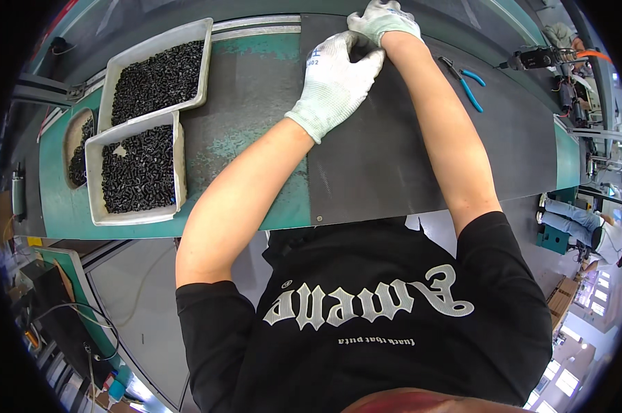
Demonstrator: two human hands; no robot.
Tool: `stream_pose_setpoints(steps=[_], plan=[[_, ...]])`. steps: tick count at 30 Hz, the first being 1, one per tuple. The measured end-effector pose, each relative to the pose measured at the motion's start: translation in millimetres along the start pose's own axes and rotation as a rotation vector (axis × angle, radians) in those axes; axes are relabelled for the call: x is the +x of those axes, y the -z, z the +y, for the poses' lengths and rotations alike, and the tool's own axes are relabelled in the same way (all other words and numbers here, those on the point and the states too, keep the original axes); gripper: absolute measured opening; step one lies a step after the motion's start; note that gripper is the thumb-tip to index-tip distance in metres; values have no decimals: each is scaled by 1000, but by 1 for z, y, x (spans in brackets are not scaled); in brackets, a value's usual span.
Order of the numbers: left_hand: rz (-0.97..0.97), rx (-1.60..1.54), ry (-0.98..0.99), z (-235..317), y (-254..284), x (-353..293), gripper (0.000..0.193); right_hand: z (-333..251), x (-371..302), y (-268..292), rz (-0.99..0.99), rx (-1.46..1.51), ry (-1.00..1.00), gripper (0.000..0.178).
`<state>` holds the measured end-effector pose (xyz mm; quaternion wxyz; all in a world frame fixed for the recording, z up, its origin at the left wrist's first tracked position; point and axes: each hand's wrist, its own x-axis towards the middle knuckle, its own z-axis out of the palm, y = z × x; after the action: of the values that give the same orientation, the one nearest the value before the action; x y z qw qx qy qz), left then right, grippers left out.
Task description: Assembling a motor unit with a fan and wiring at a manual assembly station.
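Both my hands wear white knit gloves and meet at the far side of the dark work mat. My left hand [340, 77] is closed in a pinch, thumb and fingers curling round a dark gap; anything in the fingertips is too small or hidden to name. Just beyond it, my right hand [385, 20] is bent over at the upper edge of the view, its fingers curled in beside the left fingertips. What it grips, if anything, cannot be made out. Blue-handled pliers [471, 82] lie on the mat right of my right forearm.
To the left stand a large white bin [208, 69] and a smaller white bin [180, 162], both full of small black parts. A beige tray [70, 141] with similar parts sits behind them. A dark tool with an orange hose [535, 58] is at right. Another person [600, 237] is farther off.
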<state>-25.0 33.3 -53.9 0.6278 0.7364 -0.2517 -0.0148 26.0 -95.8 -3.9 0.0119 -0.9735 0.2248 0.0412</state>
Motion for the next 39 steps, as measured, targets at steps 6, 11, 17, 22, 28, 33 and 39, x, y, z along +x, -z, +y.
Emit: stream_pose_setpoints(steps=[6, 11, 17, 22, 28, 33, 39], plan=[[126, 40, 48, -2, -11, 0, 22, 4, 12, -13, 11, -47, -14, 60], [186, -71, 67, -3, 0, 5, 19, 25, -19, -20, 206, 336, 279, 61], [76, 22, -14, -2, -2, 6, 21, 10, 20, -26, 46, -17, -20, 62], [104, 177, -95, -17, 1, 9, 23, 19, -13, -23, 158, 151, 175, 64], [9, -12, 19, -5, 11, 12, 23, 6, 1, -15, 43, -76, -24, 64], [-82, -92, 171, 6, 12, 8, 24, 15, 11, -25, 65, -105, 45, 65], [-20, 120, 5, -5, -1, 9, 25, 11, 11, -27, 57, -144, 27, 69]])
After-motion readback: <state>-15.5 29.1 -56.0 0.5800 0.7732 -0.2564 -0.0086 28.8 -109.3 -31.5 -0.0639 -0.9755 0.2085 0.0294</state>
